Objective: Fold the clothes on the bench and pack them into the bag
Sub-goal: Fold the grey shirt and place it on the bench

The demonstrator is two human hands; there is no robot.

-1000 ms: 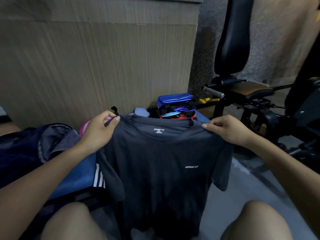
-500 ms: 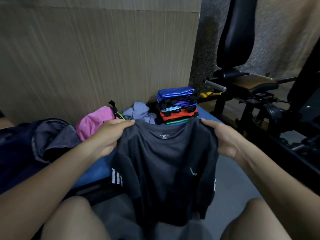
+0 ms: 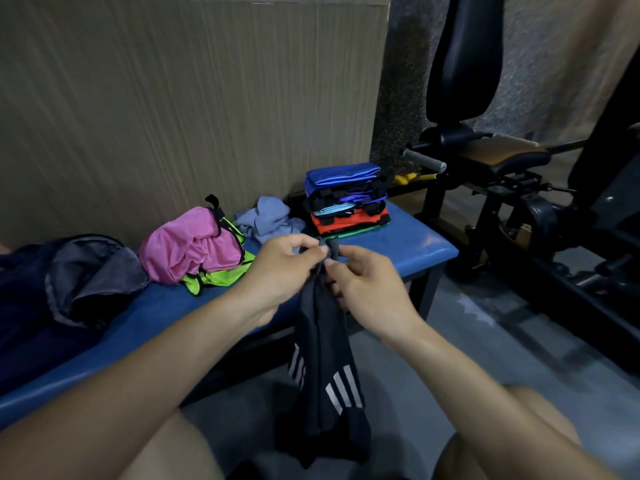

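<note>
Far left of the left hand, an open dark bag point(image 3: 86, 275) slumps on the blue bench point(image 3: 419, 247), its grey lining showing. Between the bag and the left hand lies a crumpled pink garment point(image 3: 187, 244) on top of a neon green one point(image 3: 214, 277), and behind the hand's knuckles sits a loose pale blue garment point(image 3: 270, 220).

The left hand point(image 3: 280, 268) is held up over the bench's front edge, thumb and fingers pinching the top of a dark T-shirt point(image 3: 325, 368). Just beside it, almost touching, the right hand point(image 3: 367, 285) pinches the same top edge, its fingers curled around the cloth. The shirt is gathered lengthwise into a narrow bundle that hangs straight down from both hands in front of the bench, between the person's bare knees, with white-striped sleeves showing on its lower part.

Beyond the two hands, near the bench's right end, stands a neat stack of folded clothes point(image 3: 346, 199) with a blue piece on top and red and green ones at the bottom. Well to the right of the right hand is black gym equipment point(image 3: 485, 161) with a padded seat and backrest.
</note>
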